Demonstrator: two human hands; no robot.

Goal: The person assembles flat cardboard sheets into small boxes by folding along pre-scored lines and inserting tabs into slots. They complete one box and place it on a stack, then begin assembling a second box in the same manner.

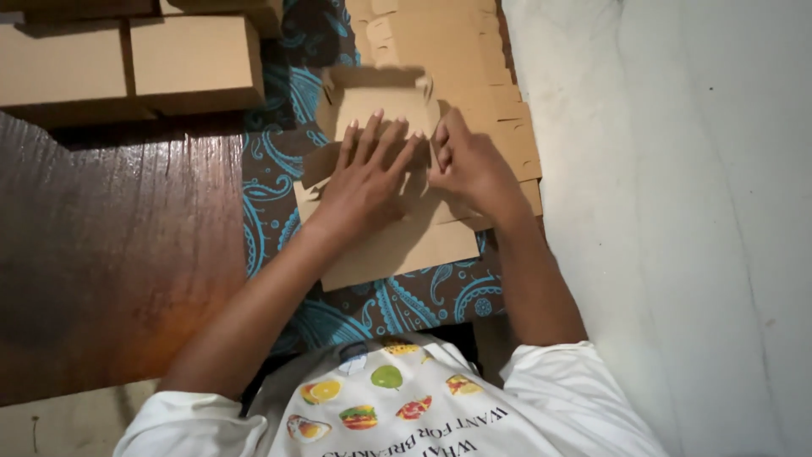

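A pale wall (677,211) fills the right side; a dark wooden floor (110,254) the left; between them lies one blue paisley cloth (288,110); two folded brown cartons (127,63) stand side by side at the top left; one stack of flat cardboard blanks (474,76) rests by the wall; one unfolded box blank (397,245) lies on the cloth; the left hand (364,182) presses flat on it, fingers spread; the right hand (469,165) pinches a flap with curled fingers.

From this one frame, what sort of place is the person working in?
Probably a home or small workshop floor used for box assembly. Both hands, left hand and right hand, press on a flat cardboard blank over a paisley cloth, with finished cardboard boxes stacked nearby on a wooden floor.
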